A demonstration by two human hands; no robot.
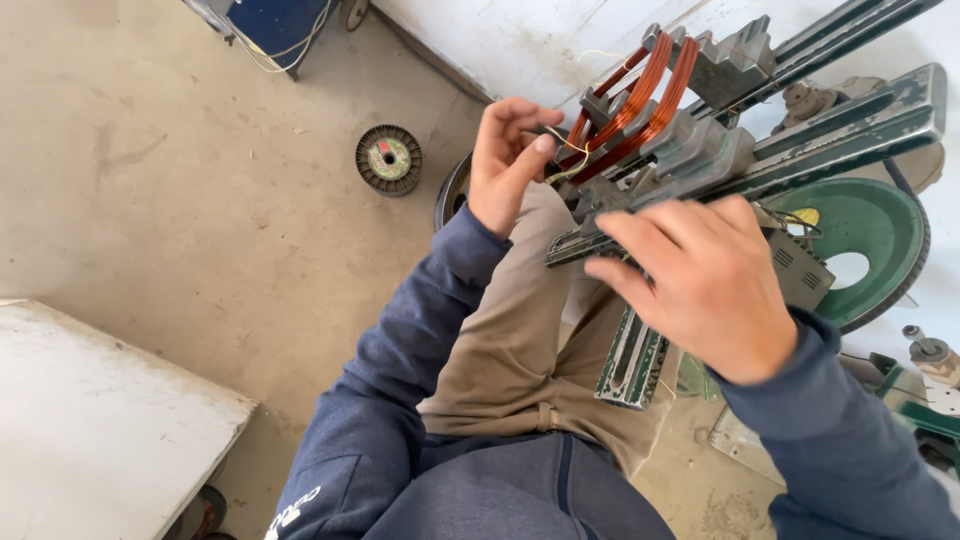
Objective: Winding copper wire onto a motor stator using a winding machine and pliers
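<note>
A grey metal winding former (700,140) with stepped blocks carries bands of copper wire (640,100). My left hand (508,160) is at the former's left end, its fingers pinched on a thin yellowish wire strand (565,160) next to the copper coils. My right hand (705,285) lies over the former's lower frame, fingers spread and resting on the metal bar; I cannot tell whether it grips it. Both arms are in dark blue sleeves, above tan trousers.
A green wheel (870,230) sits behind the former at right. A round wire spool (389,159) lies on the concrete floor. A white tabletop (90,420) is at lower left. A green metal frame piece (632,360) hangs below the former.
</note>
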